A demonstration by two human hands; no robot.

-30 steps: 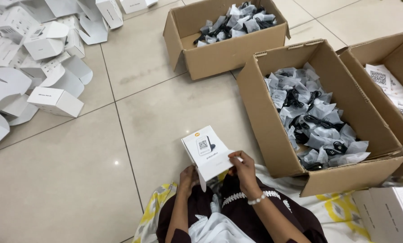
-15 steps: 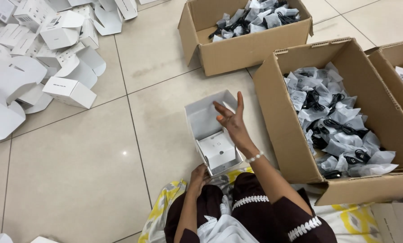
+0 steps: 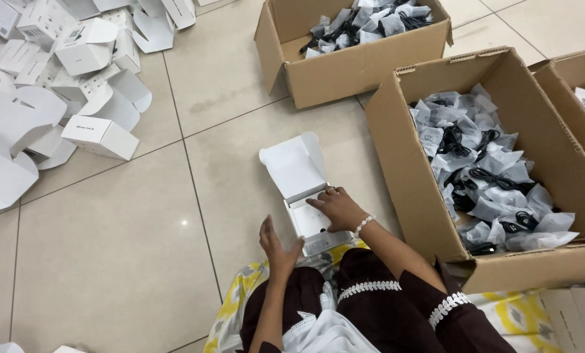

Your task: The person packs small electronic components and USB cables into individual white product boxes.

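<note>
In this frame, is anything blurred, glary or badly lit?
Head view: even, soft light; one small glare spot on the floor tile. The right hand on the open white box is sharp; the left hand looks slightly soft. Straight box edges bow a little toward the frame's edges.

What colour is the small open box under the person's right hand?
White, lid flap included; the small open box shows best in the head view, with the right hand resting inside it.

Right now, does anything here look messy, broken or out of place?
Nothing looks damaged or spilled. The white boxes at upper left lie in a loose heap, tipped every way with flaps open. The right hand rests inside the open white box; the left hand is beside it.
</note>
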